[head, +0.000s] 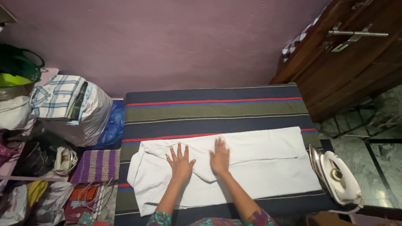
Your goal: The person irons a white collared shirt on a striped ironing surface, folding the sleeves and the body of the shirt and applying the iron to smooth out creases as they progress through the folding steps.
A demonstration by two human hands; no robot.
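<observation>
Purple plastered wall behind; a striped blanket (217, 109) in navy, olive and red covers the desk (293, 205) used as a pressing surface.

Item: white garment (259, 167), folded, lying flat on the blanket. Long axis runs left to right across the view, parallel to the stripes. One end, bunched and rounded, sits at the left; the squarer end reaches toward the right edge. A folded flap crosses the upper half, its edge also running left to right.

Left hand (181, 163): flat on the cloth, palm down, fingers spread wide, pointing away from the person. Grips nothing.

Right hand (220, 158): flat on the cloth just beside the left, fingers together and extended, pressing on the flap. Grips nothing.

Position: both hands rest left of the garment's middle; most of its length extends to the right, so the right hand is the nearer to that unpressed stretch.

Electric iron (337, 178): white, stood on its heel at the right end of the desk, just beside the garment's right edge, apart from both hands.

Left of desk: heap of bagged and folded clothes (63, 104); purple striped woven mat (97, 165).

Right: dark wooden door (351, 54).
</observation>
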